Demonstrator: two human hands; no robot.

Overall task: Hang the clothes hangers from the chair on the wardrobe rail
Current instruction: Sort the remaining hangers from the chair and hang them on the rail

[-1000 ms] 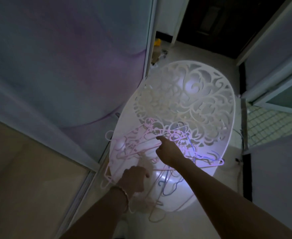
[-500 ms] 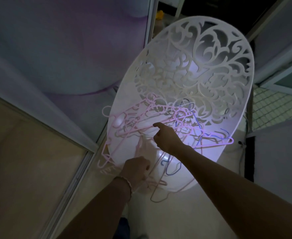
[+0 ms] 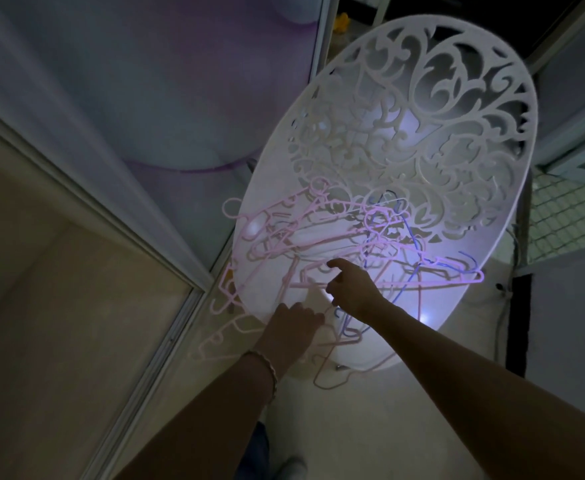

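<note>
While your left hand (image 3: pixel 294 327) curls at the pile's near edge and your right hand (image 3: pixel 350 289) points a forefinger into it, I cannot tell whether either grips. The thin pink and blue plastic clothes hangers (image 3: pixel 318 233) look light, springy and snag-prone, so I'd lift each by its hook. They are too tangled to count, mostly pink with a few blue, and lie on one white scroll-cut plastic chair (image 3: pixel 422 116).

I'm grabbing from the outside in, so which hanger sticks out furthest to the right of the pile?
The pink hanger whose pointed corner reaches the chair seat's right edge, just past the blue hook; others stop short.
</note>
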